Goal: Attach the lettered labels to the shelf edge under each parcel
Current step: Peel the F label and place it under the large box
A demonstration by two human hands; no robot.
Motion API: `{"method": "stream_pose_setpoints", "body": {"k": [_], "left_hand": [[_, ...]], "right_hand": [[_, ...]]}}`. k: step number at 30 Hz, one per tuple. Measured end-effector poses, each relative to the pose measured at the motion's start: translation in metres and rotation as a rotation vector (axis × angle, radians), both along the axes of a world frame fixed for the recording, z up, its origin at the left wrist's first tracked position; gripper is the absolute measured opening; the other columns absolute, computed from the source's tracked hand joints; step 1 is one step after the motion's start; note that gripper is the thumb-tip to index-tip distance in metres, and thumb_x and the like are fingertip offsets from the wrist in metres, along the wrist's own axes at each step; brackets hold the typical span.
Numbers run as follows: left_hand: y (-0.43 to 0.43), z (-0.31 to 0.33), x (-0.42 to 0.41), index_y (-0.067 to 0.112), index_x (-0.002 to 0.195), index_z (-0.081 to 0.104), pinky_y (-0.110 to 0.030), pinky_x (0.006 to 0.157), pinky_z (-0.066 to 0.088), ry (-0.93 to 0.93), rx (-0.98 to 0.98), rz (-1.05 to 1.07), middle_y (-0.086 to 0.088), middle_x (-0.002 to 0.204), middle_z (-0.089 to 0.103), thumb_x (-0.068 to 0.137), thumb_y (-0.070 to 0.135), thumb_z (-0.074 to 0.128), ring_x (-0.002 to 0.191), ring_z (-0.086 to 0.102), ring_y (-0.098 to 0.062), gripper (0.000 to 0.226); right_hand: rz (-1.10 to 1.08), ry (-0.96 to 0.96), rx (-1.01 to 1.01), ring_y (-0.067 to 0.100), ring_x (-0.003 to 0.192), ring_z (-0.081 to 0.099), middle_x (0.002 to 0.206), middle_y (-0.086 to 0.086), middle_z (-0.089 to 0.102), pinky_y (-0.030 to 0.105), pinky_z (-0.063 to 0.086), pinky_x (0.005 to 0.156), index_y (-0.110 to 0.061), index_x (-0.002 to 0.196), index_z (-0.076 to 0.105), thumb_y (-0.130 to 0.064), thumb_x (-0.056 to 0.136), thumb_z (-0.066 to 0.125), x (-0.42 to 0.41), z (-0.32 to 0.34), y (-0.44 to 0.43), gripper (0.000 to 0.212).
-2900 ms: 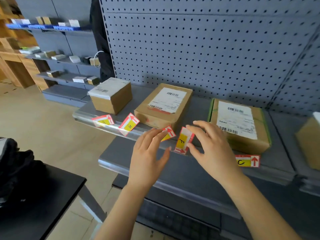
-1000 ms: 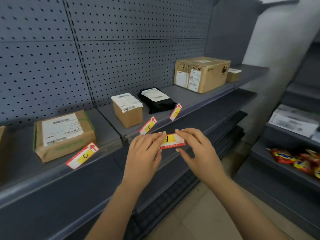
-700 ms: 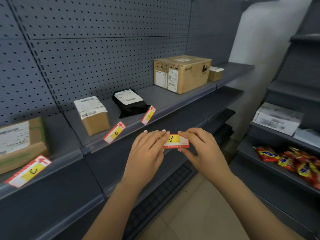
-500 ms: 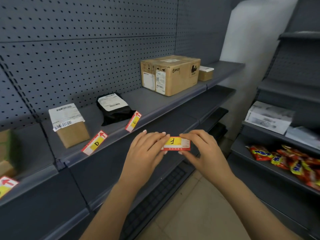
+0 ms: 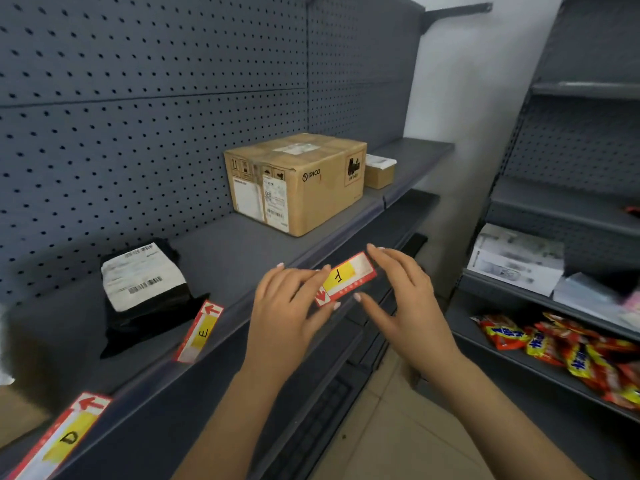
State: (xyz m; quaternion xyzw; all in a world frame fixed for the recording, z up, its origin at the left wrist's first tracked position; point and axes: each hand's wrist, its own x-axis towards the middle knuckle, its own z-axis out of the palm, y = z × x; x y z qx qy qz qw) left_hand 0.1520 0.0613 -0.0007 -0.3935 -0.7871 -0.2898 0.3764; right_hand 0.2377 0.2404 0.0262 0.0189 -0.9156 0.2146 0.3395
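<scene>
Hands both pinch F label (image 5: 346,278), thumbs under: left hand (image 5: 287,306) at left end, right hand (image 5: 405,299) at right. Forearms reach fwd to shelf edge (image 5: 235,311).

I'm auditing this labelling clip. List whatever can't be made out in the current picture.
All in the head view:
F label: left end covered by the left hand; whether it sits on the shelf edge is unclear.
D label: lower end cut off by the frame's bottom edge.
Small box: partly hidden behind the PICO box.
Black parcel: slip print blurred, unreadable.
</scene>
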Motion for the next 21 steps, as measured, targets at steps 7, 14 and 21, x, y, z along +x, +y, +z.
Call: {"method": "stream_pose_setpoints", "body": {"k": [7, 14, 21], "left_hand": [[0.042, 0.004, -0.067, 0.015, 0.125, 0.063, -0.041, 0.108, 0.037, -0.007, 0.006, 0.001, 0.003, 0.108, 0.064, 0.084, 0.035, 0.073, 0.105, 0.055, -0.013, 0.046], [0.087, 0.006, -0.099, 0.015, 0.137, 0.053, -0.029, 0.114, 0.027, -0.047, 0.001, -0.037, 0.006, 0.121, 0.063, 0.094, 0.040, 0.056, 0.115, 0.054, -0.009, 0.050], [0.145, 0.007, -0.114, 0.019, 0.129, 0.057, -0.025, 0.110, 0.032, -0.067, 0.044, 0.031, 0.009, 0.107, 0.066, 0.094, 0.022, 0.059, 0.101, 0.057, -0.006, 0.035]], "right_hand": [[0.066, 0.154, -0.239, -0.002, 0.105, 0.055, 0.114, -0.007, 0.061, 0.013, 0.043, 0.090, -0.019, 0.125, 0.058, -0.014, 0.092, 0.062, -0.067, 0.009, 0.030, 0.034], [0.223, 0.197, -0.211, 0.000, 0.099, 0.058, 0.104, -0.004, 0.064, 0.012, 0.043, 0.085, -0.012, 0.115, 0.065, -0.002, 0.089, 0.062, -0.114, 0.008, 0.075, 0.028], [0.374, 0.115, -0.262, 0.004, 0.096, 0.060, 0.101, -0.008, 0.063, 0.013, 0.044, 0.086, -0.017, 0.120, 0.060, -0.006, 0.088, 0.065, -0.146, 0.007, 0.134, 0.034]]}}
